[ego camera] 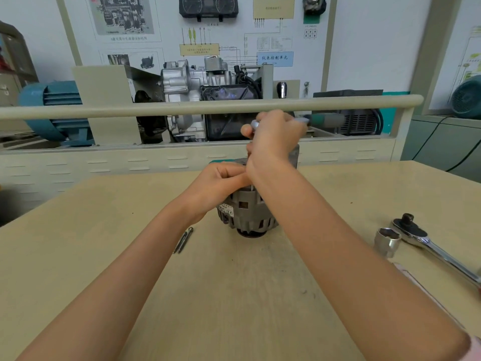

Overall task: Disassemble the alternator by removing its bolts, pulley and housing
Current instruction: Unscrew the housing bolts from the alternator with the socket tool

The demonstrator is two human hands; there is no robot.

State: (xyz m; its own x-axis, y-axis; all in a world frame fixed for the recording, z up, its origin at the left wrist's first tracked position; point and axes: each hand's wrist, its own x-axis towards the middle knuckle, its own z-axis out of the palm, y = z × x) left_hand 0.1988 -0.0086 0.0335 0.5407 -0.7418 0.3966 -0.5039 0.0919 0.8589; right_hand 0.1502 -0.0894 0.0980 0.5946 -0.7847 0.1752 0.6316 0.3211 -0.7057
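The grey alternator (pixel 247 214) stands on the wooden table (pixel 234 282) at the centre, its pulley end facing down. My left hand (pixel 221 183) grips its upper housing from the left. My right hand (pixel 273 136) is raised above the alternator and grips a small ratchet wrench (pixel 316 119) with a green handle that points right. The tool's head and the alternator's top are hidden behind my hands. Two long removed bolts (pixel 183 239) lie on the table just left of the alternator.
A large chrome ratchet (pixel 429 243) and a loose socket (pixel 387 242) lie at the right side of the table. A beige rail (pixel 156 109) and a display engine (pixel 203 84) stand behind the table's far edge.
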